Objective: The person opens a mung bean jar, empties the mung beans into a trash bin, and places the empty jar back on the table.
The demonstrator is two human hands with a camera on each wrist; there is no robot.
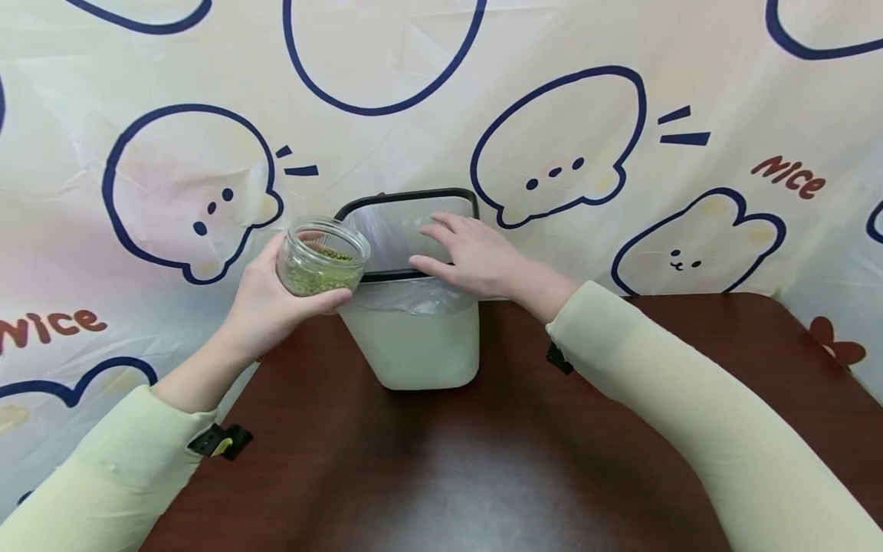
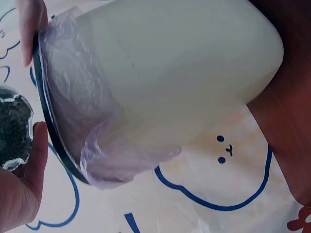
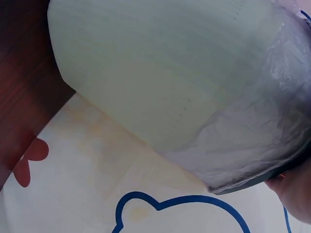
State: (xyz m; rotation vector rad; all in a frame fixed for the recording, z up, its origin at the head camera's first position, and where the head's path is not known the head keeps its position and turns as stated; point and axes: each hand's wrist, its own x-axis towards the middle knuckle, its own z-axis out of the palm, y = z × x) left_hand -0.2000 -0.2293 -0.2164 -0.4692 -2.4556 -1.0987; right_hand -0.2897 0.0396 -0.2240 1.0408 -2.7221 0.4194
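My left hand (image 1: 265, 299) grips a glass jar (image 1: 323, 257), its thumb along the near side. The lidless jar is partly filled with small green beans (image 1: 317, 277) and tilts slightly toward the bin beside it. A pale green trash bin (image 1: 421, 345) with a black rim (image 1: 414, 274) and a clear plastic liner (image 1: 431, 297) stands upright on the table. Over the bin's right side is my right hand (image 1: 476, 257), its fingers spread loosely above the opening and holding nothing. In the right wrist view, part of the right hand (image 3: 295, 194) shows right at the rim.
The dark brown wooden table (image 1: 586, 460) extends to both sides of the bin. Close behind it hangs a pale cloth (image 1: 414, 146) printed with blue-outlined cartoon figures. Black straps (image 1: 221, 441) circle the sleeves.
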